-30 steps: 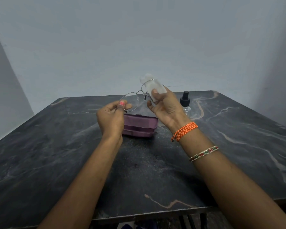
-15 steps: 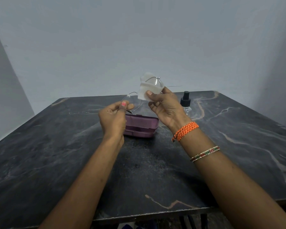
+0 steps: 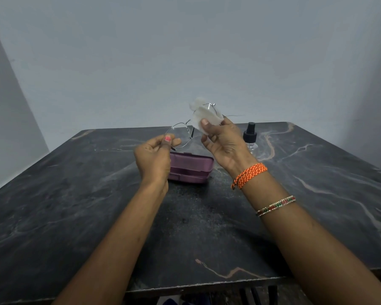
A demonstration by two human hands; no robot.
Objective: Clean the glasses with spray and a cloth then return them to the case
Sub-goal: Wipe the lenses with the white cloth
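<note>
The glasses (image 3: 186, 130) are held in the air above the far middle of the table (image 3: 97, 216), thin wire rims that look light, springy and easy to bend, so the frame edge is the safest hold. The left hand (image 3: 154, 157) pinches the near rim, and the right hand (image 3: 224, 144) presses a soft white cloth (image 3: 204, 119) around the other lens. Below sits the closed purple case (image 3: 191, 169), with the spray bottle (image 3: 250, 137) toward the far right edge.

Both forearms reach forward, the left hand (image 3: 154, 158) pinching closed, the right hand (image 3: 226, 143) raised, fingers gripping.
</note>
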